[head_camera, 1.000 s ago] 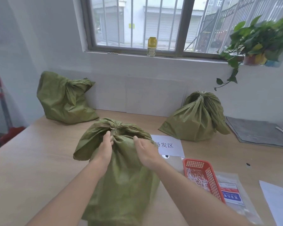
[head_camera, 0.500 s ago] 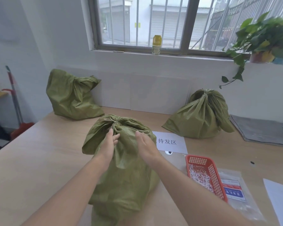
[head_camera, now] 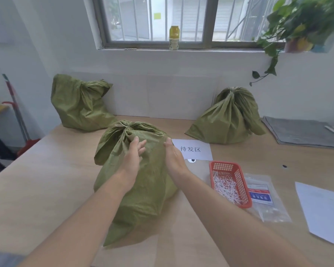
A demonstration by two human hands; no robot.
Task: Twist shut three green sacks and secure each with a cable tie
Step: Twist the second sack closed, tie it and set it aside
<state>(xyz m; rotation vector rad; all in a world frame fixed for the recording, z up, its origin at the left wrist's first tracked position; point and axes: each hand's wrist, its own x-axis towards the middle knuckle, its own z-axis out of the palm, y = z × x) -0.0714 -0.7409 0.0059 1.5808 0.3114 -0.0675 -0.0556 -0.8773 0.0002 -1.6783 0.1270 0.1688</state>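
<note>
Head view. Near sack stands upright mid-worktop, neck bunched at the top with a pale cable tie round it. Left hand lies on the sack's front below the neck, released, fingers loose and gripping nothing. Right hand is flat against the sack's right shoulder, fingers straight, also released.

Sack sits well apart from the worktop's left edge, which runs diagonally toward the lower left. Left rear sack is at the back left corner, touching the wall, neck gathered; can't make out a tie. Right rear sack is at the back wall, with a light tie at its neck.

Paper label lies flat between the near sack and the right rear sack. Red basket of white ties is near the sack's right side, not touching. Plastic bag lies just beside the basket, and white sheet runs out of frame on the right. Grey mat is at back right.
</note>
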